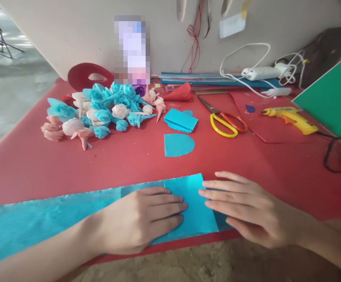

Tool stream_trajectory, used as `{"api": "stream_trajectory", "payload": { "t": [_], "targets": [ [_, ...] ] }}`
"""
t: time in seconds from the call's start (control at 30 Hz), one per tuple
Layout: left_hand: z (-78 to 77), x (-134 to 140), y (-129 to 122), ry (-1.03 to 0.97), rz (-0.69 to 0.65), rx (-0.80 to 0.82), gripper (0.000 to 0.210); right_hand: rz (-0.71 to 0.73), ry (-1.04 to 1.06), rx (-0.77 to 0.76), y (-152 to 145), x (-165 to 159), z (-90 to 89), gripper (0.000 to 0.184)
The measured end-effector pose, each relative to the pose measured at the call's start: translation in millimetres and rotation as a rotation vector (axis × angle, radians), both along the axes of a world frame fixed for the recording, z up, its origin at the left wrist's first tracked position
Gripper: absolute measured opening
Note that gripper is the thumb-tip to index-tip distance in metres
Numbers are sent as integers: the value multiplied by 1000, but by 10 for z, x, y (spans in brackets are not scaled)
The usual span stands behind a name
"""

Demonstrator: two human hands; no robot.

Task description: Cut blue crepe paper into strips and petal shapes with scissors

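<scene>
A long strip of blue crepe paper [55, 213] runs from the left edge along the front of the red table. Its right end is a brighter folded section [196, 207]. My left hand [142, 219] lies flat on the paper, fingers stretched toward the right and pressing on the folded part. At the fold's right edge is my right hand [255, 207], its fingers spread and the tips at or just over that edge. Beyond the strip lies a rounded blue paper piece [179, 145], with a small stack of folded blue paper [181, 120] behind it.
Blue, white and pink paper flowers [100, 111] are heaped at the back left. Scissors [224, 121] and a yellow glue gun [293, 119] lie toward the right. A white power strip [261, 73], a red tape roll [79, 76] and a green board [334, 98] stand farther back.
</scene>
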State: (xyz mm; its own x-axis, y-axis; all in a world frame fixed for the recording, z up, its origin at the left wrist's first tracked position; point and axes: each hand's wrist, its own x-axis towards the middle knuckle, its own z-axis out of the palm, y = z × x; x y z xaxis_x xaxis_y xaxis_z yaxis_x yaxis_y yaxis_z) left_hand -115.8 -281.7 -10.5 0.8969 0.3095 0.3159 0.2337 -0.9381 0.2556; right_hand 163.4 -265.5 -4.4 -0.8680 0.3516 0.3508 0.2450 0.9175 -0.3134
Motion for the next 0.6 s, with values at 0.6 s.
{"api": "stream_trajectory", "payload": {
  "t": [0.6],
  "targets": [
    [23, 34, 17, -21, 15, -48, 30, -36, -101, -45, -39, 185, -108, 38]
  ]
}}
